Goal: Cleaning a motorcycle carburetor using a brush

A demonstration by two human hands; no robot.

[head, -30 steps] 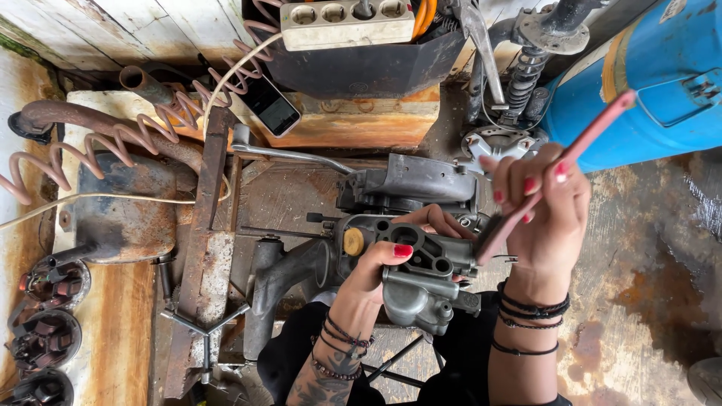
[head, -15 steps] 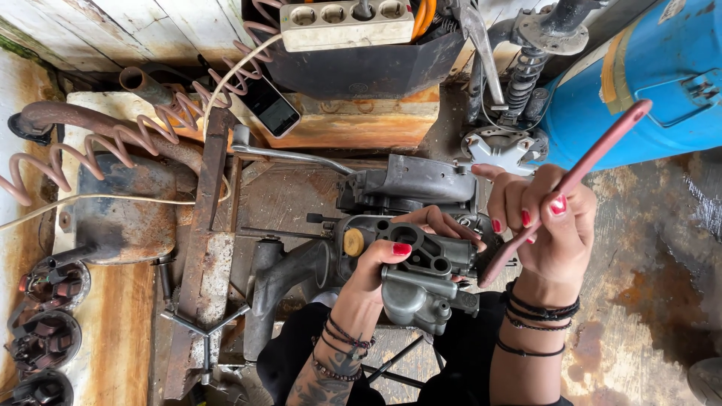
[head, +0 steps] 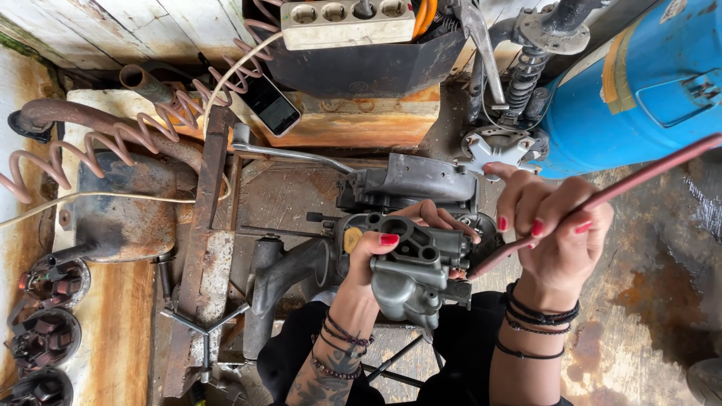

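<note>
A grey metal carburettor body [head: 412, 272] is held above my lap by my left hand [head: 380, 256], thumb on top and fingers wrapped round its far side. My right hand [head: 553, 225] grips a long thin reddish brush handle [head: 624, 184] that slants up to the right; its lower tip meets the right side of the carburettor near a round opening. Both wrists carry dark bracelets.
A grey engine part [head: 421, 180] lies just behind the carburettor. A blue drum [head: 639, 83] stands at right, a black box with a power strip [head: 350, 22] at the back, a phone [head: 271, 105], a coiled hose [head: 98, 143], rusty metal bars [head: 203, 233] and round parts [head: 45, 331] at left.
My right hand has tilted the brush handle lower and further right, and its tip has slid down against the carburettor's right side. My left hand has kept the carburettor still.
</note>
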